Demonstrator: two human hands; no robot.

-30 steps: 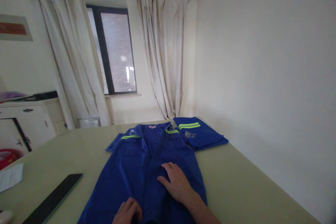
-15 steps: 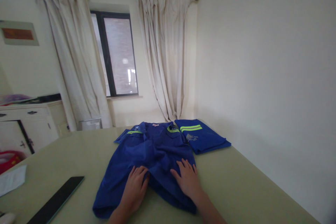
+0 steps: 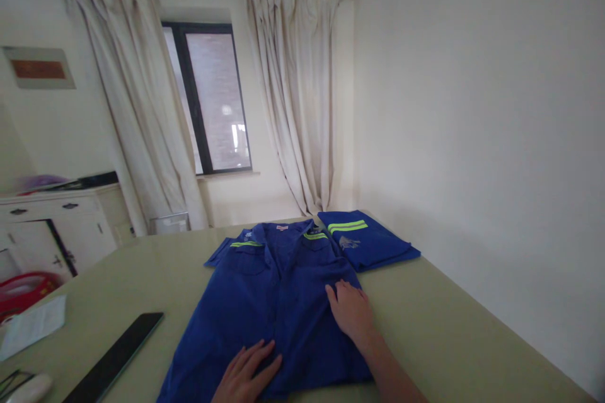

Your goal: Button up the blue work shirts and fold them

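Note:
A blue work shirt (image 3: pixel 246 308) with yellow-green reflective strips lies face up on the table, its collar toward the window and its front panels meeting in the middle. My left hand (image 3: pixel 248 373) rests with spread fingers on the lower front, near the hem. On the right side of the shirt, my right hand (image 3: pixel 350 310) lies flat, fingers stretched forward. Neither hand grips the cloth. Beyond it, a folded blue garment (image 3: pixel 373 249) with a similar strip and a grey print sits at the far right, touching or nearly touching the shirt.
The pale green table (image 3: pixel 454 327) runs along a white wall on the right. To the left lie a long black flat object (image 3: pixel 118 356), a paper sheet (image 3: pixel 35 324) and a white computer mouse (image 3: pixel 31 387). A red basket (image 3: pixel 28 293) stands beyond the left edge.
The shirt's lower front has been drawn nearer and lies flatter, its gap at the hem closed. My left hand has moved toward me; my right hand has shifted slightly right.

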